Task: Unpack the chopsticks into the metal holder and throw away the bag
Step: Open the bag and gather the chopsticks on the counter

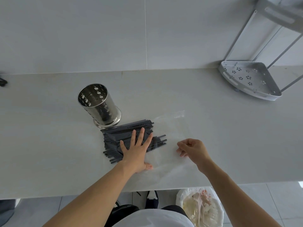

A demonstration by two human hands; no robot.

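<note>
— What's the surface like from your feed?

— I see a pale stone counter (213, 136) against a grey tiled wall (98, 30), with tiled floor below its near edge.

— Count things for me.

— One metal holder (98, 104) standing upright, one corner rack (249, 79) far right, one bin with a white liner (201, 208) under the counter. One heap of black chopsticks (127, 136) just beside the holder's base; too many to count.

— Hands?

— My left hand (136, 148) lies flat, fingers spread wide, pressing the chopsticks. My right hand (192, 149) is curled, pinching the clear bag (172, 128), which lies on the counter over the chopstick ends.
</note>
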